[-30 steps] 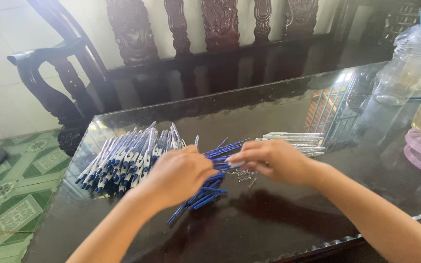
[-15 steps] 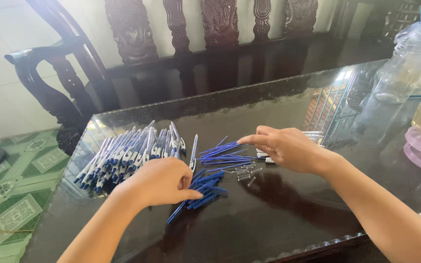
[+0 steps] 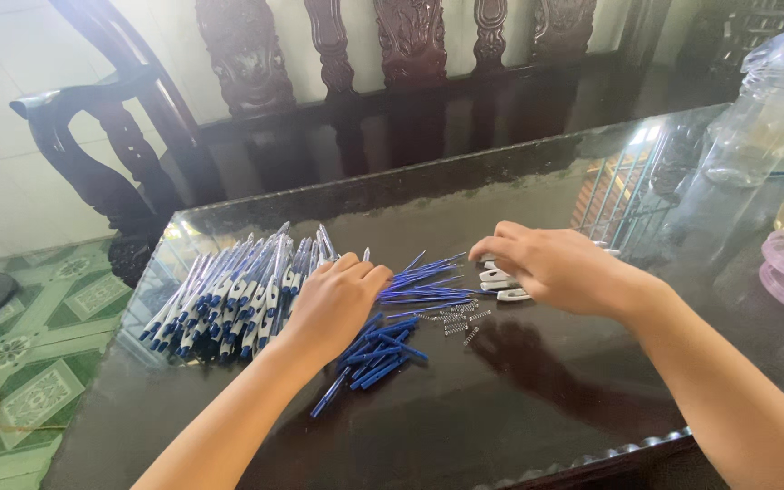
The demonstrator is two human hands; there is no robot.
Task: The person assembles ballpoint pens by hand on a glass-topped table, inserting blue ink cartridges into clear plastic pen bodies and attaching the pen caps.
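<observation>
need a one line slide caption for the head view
Two bare hands, left hand and right hand, sort blue pen parts on a dark table.

My left hand (image 3: 338, 304) lies palm down, fingers curled loosely under, forearm running back toward the lower left. My right hand (image 3: 551, 268) reaches in from the lower right, knuckles up, fingertips bent downward and pinched close together.
</observation>
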